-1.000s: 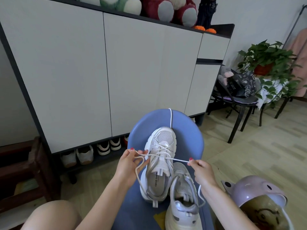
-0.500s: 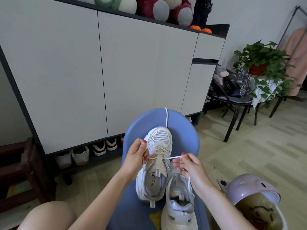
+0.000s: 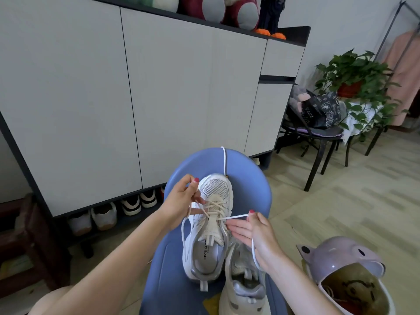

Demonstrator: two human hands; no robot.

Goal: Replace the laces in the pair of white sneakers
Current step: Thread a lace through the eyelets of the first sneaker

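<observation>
White floppy lace (image 3: pixel 234 217), threaded on the sneaker (image 3: pixel 210 223) on the blue chair (image 3: pixel 250 189): left hand (image 3: pixel 181 201) and right hand (image 3: pixel 256 233) each pinch a side. Soft stuff, so probably best held near the tips.

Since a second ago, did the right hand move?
Yes. The right hand, pinching the white lace, came in toward the laced sneaker. Earlier it was out past the sneaker's side; now its fingers touch that sneaker.

Even, soft daylight, brighter toward the right of the frame, faint diffuse shadows under the cabinet (image 3: pixel 136 98), no strong glare, wide-angle bending at the edges, slight softness throughout
</observation>
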